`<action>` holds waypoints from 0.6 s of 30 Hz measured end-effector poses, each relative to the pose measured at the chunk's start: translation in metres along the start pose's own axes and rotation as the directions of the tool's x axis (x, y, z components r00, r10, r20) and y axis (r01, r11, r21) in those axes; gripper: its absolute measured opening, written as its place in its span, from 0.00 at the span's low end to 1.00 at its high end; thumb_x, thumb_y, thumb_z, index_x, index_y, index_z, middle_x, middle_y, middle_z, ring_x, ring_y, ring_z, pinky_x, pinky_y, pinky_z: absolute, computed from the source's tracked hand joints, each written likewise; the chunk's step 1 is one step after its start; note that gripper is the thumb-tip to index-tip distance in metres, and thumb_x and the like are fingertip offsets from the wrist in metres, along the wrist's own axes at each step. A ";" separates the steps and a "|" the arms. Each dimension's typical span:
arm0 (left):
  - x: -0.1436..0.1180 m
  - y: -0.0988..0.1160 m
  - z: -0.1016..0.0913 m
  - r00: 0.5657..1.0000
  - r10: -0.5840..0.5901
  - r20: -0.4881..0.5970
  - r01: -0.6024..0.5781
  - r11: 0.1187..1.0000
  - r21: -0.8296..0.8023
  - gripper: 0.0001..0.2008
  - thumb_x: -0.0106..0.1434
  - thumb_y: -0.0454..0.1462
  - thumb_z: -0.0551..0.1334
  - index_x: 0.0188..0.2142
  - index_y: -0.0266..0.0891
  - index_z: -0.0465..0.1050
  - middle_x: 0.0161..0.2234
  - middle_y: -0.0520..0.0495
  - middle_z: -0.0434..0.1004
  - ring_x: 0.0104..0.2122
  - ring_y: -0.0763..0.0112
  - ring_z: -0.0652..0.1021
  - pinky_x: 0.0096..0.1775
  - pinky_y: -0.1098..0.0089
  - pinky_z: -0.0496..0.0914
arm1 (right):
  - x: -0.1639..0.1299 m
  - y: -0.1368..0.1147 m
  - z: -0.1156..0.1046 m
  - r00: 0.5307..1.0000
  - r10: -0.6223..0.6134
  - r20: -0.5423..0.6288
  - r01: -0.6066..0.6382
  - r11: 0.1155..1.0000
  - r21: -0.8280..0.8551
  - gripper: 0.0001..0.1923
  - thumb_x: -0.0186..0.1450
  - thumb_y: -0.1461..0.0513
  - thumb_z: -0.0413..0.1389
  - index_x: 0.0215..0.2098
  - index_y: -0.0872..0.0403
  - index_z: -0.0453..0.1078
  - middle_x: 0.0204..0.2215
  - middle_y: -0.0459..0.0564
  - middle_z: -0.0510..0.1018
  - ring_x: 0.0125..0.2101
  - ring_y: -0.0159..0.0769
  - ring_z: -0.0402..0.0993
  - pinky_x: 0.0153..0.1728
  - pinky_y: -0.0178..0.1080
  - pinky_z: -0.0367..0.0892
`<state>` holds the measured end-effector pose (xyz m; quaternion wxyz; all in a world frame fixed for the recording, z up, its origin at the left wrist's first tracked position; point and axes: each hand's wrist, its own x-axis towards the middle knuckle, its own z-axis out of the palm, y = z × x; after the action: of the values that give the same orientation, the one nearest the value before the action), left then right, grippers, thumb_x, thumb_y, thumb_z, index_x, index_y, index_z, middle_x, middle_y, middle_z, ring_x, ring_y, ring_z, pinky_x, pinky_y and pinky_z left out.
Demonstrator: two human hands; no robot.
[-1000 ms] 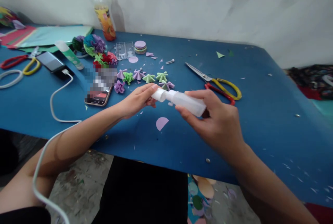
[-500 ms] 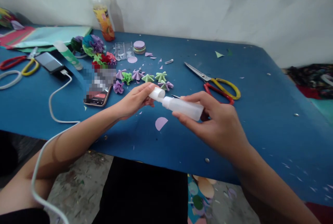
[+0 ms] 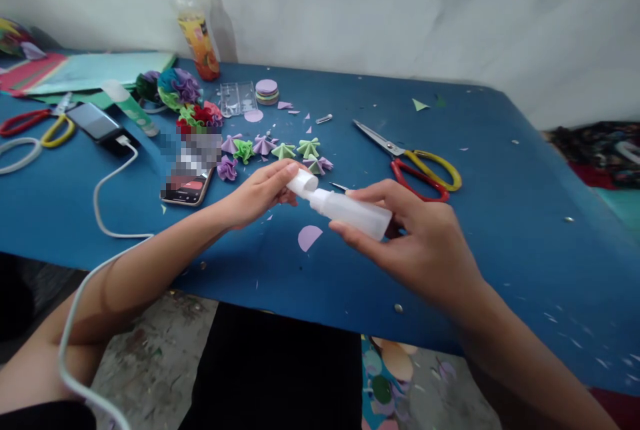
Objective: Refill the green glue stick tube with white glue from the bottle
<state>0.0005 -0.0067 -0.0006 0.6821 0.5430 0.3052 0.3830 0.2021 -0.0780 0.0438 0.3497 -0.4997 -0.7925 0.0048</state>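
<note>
My right hand grips a translucent white squeeze bottle by its sides, tilted with the nozzle end toward the left. My left hand is closed around a white cap, whose open end faces the bottle. Cap and nozzle are very close together; I cannot tell whether they touch. Beneath them a cut lilac paper circle lies on the blue table. Just behind my left hand sit several folded paper flowers in lilac and green.
Large scissors with red and yellow handles lie behind my right hand. A phone, a second phone with a white cable, a glue tube, a juice bottle and stacked paper discs occupy the left and back.
The bottle in my right hand has shifted very slightly left and down relative to the cap. My left hand keeps its hold on the cap; the table things stay put.
</note>
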 end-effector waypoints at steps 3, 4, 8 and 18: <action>0.000 0.000 -0.002 0.999 0.019 0.034 -0.020 1.000 0.006 0.13 0.66 0.43 0.55 0.37 0.34 0.69 0.25 0.51 0.66 0.24 0.78 0.67 0.31 0.75 0.67 | 0.000 0.001 -0.002 0.999 -0.015 -0.042 0.014 1.000 -0.024 0.15 0.59 0.52 0.59 0.36 0.54 0.70 0.21 0.44 0.76 0.15 0.27 0.67 0.16 0.30 0.60; 0.000 -0.001 -0.003 0.998 0.034 0.053 -0.034 0.999 -0.008 0.13 0.66 0.43 0.56 0.38 0.34 0.69 0.26 0.51 0.66 0.24 0.78 0.68 0.31 0.75 0.68 | 0.001 0.002 -0.003 0.999 -0.012 -0.034 0.012 1.000 -0.001 0.15 0.59 0.52 0.59 0.36 0.55 0.70 0.22 0.44 0.76 0.15 0.27 0.67 0.16 0.29 0.60; 0.000 -0.003 -0.008 0.988 0.093 0.121 -0.090 0.995 -0.035 0.14 0.62 0.45 0.61 0.42 0.38 0.69 0.33 0.50 0.70 0.29 0.77 0.71 0.35 0.75 0.70 | 0.002 0.005 -0.005 0.999 0.021 -0.039 -0.019 0.998 0.057 0.15 0.58 0.52 0.61 0.35 0.54 0.70 0.22 0.44 0.76 0.15 0.26 0.66 0.15 0.29 0.59; 0.002 -0.001 -0.008 0.938 0.311 0.155 -0.326 0.941 0.090 0.11 0.62 0.39 0.62 0.43 0.38 0.66 0.36 0.48 0.72 0.36 0.73 0.73 0.40 0.73 0.69 | 0.004 0.002 -0.010 0.998 0.055 -0.007 -0.055 0.998 -0.011 0.16 0.58 0.52 0.60 0.35 0.55 0.72 0.22 0.45 0.77 0.16 0.27 0.67 0.18 0.31 0.60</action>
<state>-0.0053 -0.0012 -0.0037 0.5984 0.6486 0.1865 0.4318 0.2080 -0.0769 0.0527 0.3493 -0.5232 -0.7773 0.0084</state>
